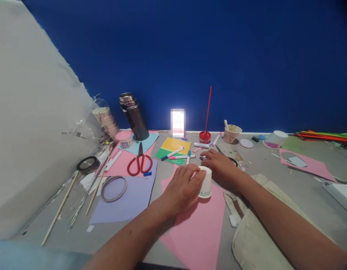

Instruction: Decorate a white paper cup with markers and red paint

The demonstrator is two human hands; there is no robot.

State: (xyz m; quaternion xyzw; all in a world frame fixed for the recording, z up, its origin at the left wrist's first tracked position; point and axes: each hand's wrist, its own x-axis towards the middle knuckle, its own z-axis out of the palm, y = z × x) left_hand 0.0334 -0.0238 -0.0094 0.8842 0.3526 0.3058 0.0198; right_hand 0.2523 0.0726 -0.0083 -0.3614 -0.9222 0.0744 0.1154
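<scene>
My left hand (184, 183) is closed around a white paper cup (206, 183) above a pink sheet (201, 225). Dark wavy marks run along the cup's lower edge. Just beyond the left fingers a teal-capped marker (188, 157) shows, its lower end hidden by the hand. To the right of the cup, my right hand (220, 165) is low over the table with its fingers bent. A small whitish bit shows at its fingertips, too small to name. Several markers (172, 153) lie on a yellow and green paper pack (176, 144) ahead of both hands.
Red-handled scissors (140, 165) and a tape ring (114, 188) lie left on coloured sheets. A dark flask (135, 120) and stacked paper cups (106, 120) stand behind. A beige cloth (263, 221) lies under my right forearm. A patterned cup (232, 134) stands at the back right.
</scene>
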